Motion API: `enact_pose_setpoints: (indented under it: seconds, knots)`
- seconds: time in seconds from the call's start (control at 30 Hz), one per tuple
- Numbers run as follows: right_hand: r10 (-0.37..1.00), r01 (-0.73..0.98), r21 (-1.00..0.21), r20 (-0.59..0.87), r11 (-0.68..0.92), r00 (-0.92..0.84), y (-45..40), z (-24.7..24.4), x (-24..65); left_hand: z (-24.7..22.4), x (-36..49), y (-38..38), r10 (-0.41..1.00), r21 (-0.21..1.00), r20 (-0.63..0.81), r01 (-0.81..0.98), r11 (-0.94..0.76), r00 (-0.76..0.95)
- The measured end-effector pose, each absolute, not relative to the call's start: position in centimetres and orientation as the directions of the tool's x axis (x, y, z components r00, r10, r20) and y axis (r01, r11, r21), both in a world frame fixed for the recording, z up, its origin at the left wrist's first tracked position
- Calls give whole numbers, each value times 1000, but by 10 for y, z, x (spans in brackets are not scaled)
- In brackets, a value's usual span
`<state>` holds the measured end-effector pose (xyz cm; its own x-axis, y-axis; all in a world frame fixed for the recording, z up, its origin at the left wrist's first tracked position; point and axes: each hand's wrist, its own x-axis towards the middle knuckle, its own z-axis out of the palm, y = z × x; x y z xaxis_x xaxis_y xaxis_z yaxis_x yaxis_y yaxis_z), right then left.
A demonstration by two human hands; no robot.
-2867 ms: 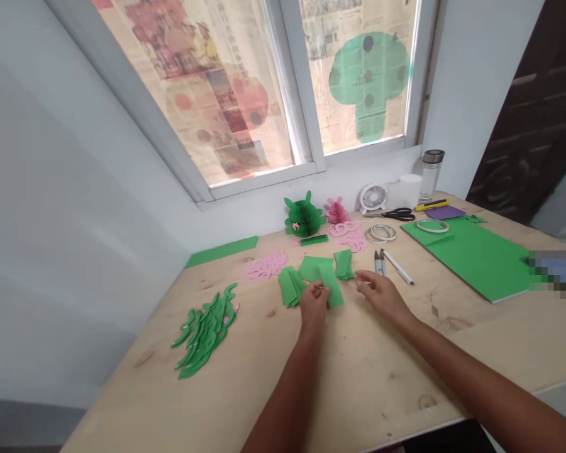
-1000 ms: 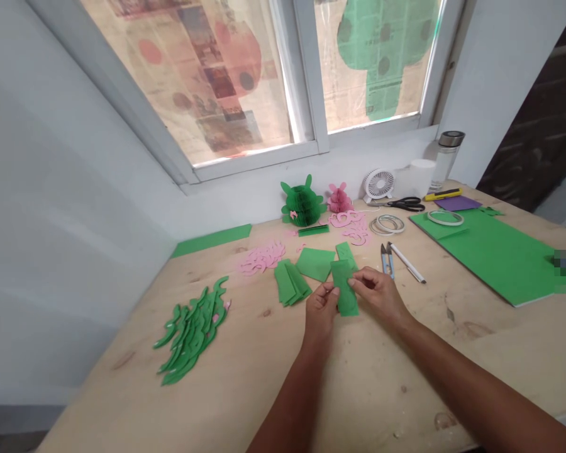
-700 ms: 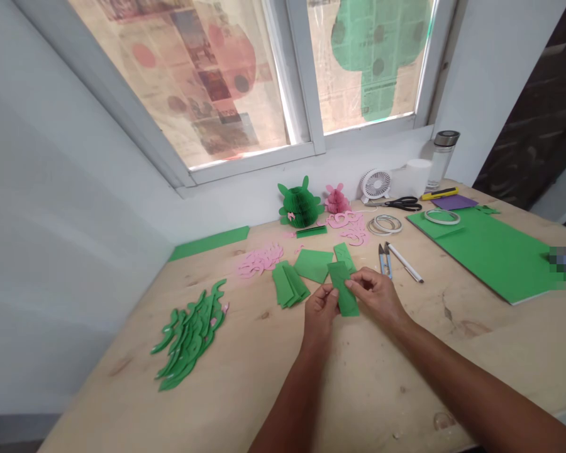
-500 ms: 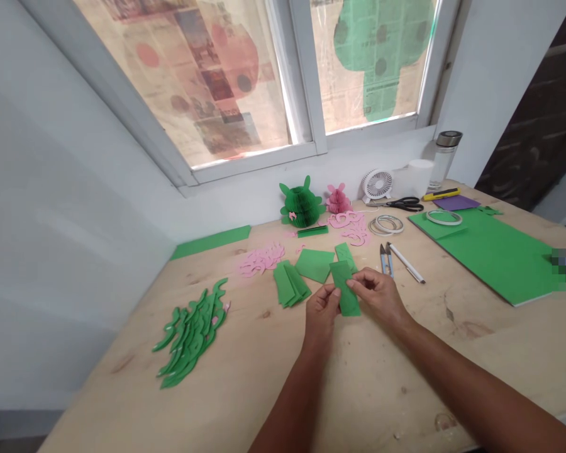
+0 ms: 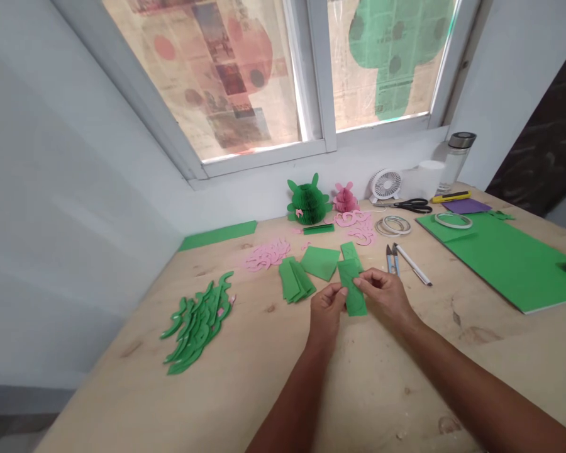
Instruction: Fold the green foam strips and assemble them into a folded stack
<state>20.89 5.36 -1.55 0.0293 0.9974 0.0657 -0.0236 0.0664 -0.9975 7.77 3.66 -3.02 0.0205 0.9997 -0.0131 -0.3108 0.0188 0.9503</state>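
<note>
A narrow green paper strip [image 5: 353, 299] is held above the wooden table between my two hands. My left hand [image 5: 327, 308] pinches its left edge with thumb and fingers. On the opposite edge, my right hand [image 5: 384, 292] pinches the strip near its upper half. Faint lines show on the paper. Just behind it lies another small green strip [image 5: 350, 253]. A stack of green strips [image 5: 295, 281] and a wider green paper piece [image 5: 321, 261] rest to the left of the held strip.
Green cutouts [image 5: 200, 324] are piled at left, pink cutouts [image 5: 268, 253] behind them. Blue-handled snips [image 5: 392, 258] and a white pen [image 5: 414, 264] lie right of my hands. Green sheets [image 5: 509, 261], tape rolls [image 5: 393, 225], black scissors [image 5: 408, 205] and a fan [image 5: 385, 184] are farther right.
The view has shifted slightly, so the whole scene sits a little further right. Both hands keep their pinch on the green paper strip, which looks nearly unchanged.
</note>
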Motion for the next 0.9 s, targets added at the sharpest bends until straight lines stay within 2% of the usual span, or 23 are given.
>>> enact_pose_setpoints:
  seconds: [0.43, 0.9]
  knots:
    - [999, -176, -984, -35, -33, 6, 54, -20, 207, -20, 80, 34, 997, 919, -65, -393, 40, -51]
    - [1000, -90, -995, 28, 29, 14, 51, -12, 205, -25, 77, 35, 997, 950, -20, -313, -3, -70]
